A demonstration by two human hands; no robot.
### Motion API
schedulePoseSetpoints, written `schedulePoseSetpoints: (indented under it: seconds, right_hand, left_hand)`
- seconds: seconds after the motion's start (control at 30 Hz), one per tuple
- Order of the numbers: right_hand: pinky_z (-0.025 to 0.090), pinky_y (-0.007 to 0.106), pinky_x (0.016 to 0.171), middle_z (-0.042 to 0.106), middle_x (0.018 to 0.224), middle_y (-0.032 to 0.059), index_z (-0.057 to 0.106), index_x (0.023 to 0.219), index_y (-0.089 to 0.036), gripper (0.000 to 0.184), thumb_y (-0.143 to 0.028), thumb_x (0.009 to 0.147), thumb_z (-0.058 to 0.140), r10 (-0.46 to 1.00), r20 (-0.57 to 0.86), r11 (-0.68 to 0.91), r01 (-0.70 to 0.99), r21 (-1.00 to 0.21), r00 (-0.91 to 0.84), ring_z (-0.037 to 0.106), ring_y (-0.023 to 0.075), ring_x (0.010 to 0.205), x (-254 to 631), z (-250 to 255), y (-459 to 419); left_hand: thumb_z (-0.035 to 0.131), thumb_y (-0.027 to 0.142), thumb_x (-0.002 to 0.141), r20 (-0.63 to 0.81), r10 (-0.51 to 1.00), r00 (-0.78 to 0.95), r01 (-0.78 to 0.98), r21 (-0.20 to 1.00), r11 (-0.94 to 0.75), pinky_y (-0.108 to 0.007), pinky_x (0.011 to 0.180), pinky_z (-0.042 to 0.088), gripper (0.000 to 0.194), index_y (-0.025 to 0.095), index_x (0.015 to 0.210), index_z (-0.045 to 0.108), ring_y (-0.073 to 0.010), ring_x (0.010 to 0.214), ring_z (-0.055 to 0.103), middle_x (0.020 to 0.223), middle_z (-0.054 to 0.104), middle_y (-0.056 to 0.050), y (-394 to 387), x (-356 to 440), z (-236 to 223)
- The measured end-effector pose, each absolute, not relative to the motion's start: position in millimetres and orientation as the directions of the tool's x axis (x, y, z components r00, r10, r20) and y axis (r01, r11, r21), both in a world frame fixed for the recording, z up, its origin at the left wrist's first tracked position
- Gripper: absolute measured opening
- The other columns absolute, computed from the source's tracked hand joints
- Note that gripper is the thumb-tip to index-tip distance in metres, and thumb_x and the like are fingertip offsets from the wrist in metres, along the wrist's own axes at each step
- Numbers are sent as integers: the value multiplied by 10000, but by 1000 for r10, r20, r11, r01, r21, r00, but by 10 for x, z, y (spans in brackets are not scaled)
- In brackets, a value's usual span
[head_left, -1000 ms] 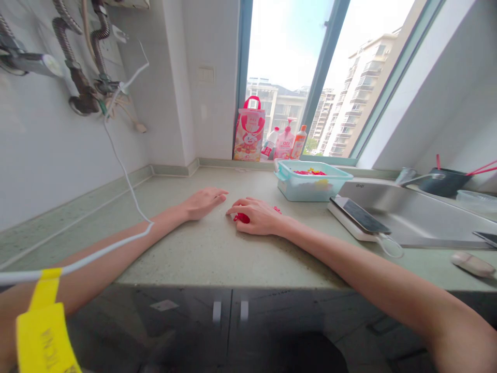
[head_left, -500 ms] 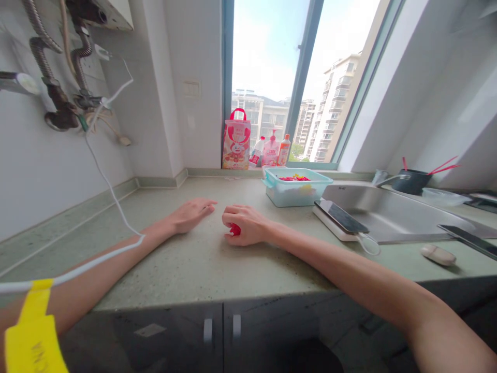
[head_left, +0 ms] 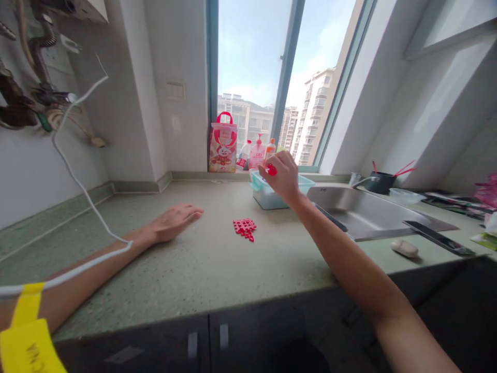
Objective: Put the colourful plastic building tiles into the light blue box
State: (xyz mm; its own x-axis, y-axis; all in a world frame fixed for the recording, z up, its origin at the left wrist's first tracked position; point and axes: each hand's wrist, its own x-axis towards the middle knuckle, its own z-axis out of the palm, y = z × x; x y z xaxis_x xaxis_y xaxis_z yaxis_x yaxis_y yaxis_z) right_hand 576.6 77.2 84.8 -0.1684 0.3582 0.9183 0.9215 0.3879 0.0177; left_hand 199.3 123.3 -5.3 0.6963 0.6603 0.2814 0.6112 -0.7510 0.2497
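Observation:
My right hand is raised over the pale blue plastic box near the window, its fingers pinched on a small red piece. A flat cluster of joined red pieces lies on the green countertop, between my two arms. My left hand rests palm down on the countertop to the left of that cluster, fingers stretched out and holding nothing.
A steel sink sits right of the box, with a dark flat tool and a pale oval object beside it. A red-and-white bag and bottles stand on the sill. A white cable hangs from the wall pipes.
My right hand has lifted off the countertop with a red piece and moved back and right over the blue box, uncovering the red cluster. The left hand has stayed put.

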Motion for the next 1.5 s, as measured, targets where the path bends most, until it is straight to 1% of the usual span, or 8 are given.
schedulePoseSetpoints:
  seconds: [0.13,0.27,0.47,0.67,0.83,1.2,1.4,1.5]
  right_hand:
    - [433,520,1060,590,1194,168,670,1132,-188,507,-602,1063,387,346,931,124,978,-168,116,518,342,1194,6209,851,923]
    - [456,487,1003,665,1183,176,714,1175,-204,699,-679,1072,211,721,675,-42,982,-184,157,590,351,1156,6321,721,1020]
    - [468,456,976,706,1309,143,686,1347,-280,649,-640,1084,215,875,466,-47,982,-185,130,641,349,1182,6282,688,1009]
    - [476,391,920,726,1255,141,725,1264,-235,533,-539,1077,328,759,641,-64,993,-103,116,660,321,1120,6288,674,942]
    - [448,338,778,774,993,152,804,908,-208,637,-547,1073,289,830,529,-145,984,-107,180,694,316,973,6338,727,912]
    - [466,390,975,700,1365,102,650,1411,-255,499,-482,1057,380,841,539,30,992,-125,43,644,314,1195,6436,643,926]
    - [463,418,1003,730,1236,132,727,1219,-196,383,-356,1042,428,681,733,72,995,-61,-4,642,321,1161,6369,659,888]
    - [462,405,998,725,1212,133,725,1181,-186,314,-312,1008,495,624,773,207,978,-18,-118,649,301,1131,6208,692,805]
  left_hand:
    - [283,665,1043,281,670,687,615,266,-742,-406,1065,460,662,258,1285,747,-293,1185,626,1253,709,-91,1224,1995,-41]
    - [289,655,1041,285,673,683,619,264,-740,-408,1079,454,649,266,1275,753,-292,1190,623,1253,710,-84,1212,1999,-37]
    - [267,650,1047,271,673,688,622,257,-740,-419,1099,437,667,249,1284,745,-295,1222,605,1266,698,-97,1208,2001,-39]
    - [283,658,1032,270,693,669,634,280,-721,-434,1107,435,668,250,1287,746,-304,1226,608,1277,698,-104,1190,2007,-25]
    - [288,665,1035,264,679,685,619,281,-733,-434,1115,427,663,260,1294,743,-303,1239,601,1287,698,-99,1190,1989,-28]
    - [253,656,1048,241,679,693,625,270,-733,-425,1138,406,697,222,1337,716,-300,1276,580,1330,671,-111,1188,1980,-24]
    - [261,654,1043,246,676,695,617,278,-736,-427,1130,416,688,228,1311,730,-304,1260,589,1316,680,-109,1168,1982,-12]
    - [252,633,1047,240,685,688,625,283,-727,-428,1133,413,681,223,1323,721,-300,1265,584,1325,677,-111,1167,1987,-9]
